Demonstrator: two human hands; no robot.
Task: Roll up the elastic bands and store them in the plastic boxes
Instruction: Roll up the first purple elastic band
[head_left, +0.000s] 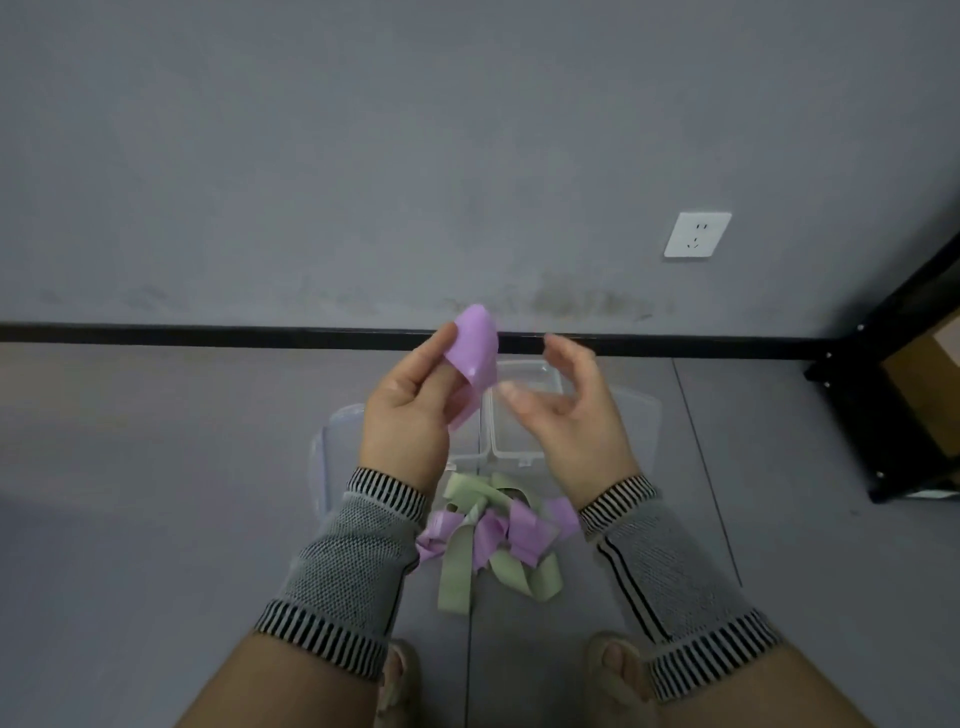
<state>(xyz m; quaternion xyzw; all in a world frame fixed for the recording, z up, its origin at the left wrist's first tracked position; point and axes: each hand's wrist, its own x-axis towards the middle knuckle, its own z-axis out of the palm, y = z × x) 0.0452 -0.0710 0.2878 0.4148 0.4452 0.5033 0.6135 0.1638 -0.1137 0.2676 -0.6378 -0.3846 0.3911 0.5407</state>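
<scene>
Left hand (410, 410) pinches purple elastic band (475, 351), wrapped over its fingers. Right hand (566, 400) beside it, fingers relaxed, holding nothing. Clear plastic boxes (524, 447) below, w/ loose bands pile (493, 535) nearer.

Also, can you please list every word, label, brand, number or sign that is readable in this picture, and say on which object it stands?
None: no readable text shows in this view.
The wall socket has only plug holes, no lettering.
The purple band in the left hand is plain.
The plastic boxes and the pile of bands on the floor carry no visible label.
The cardboard box at the right edge shows no print.
</scene>
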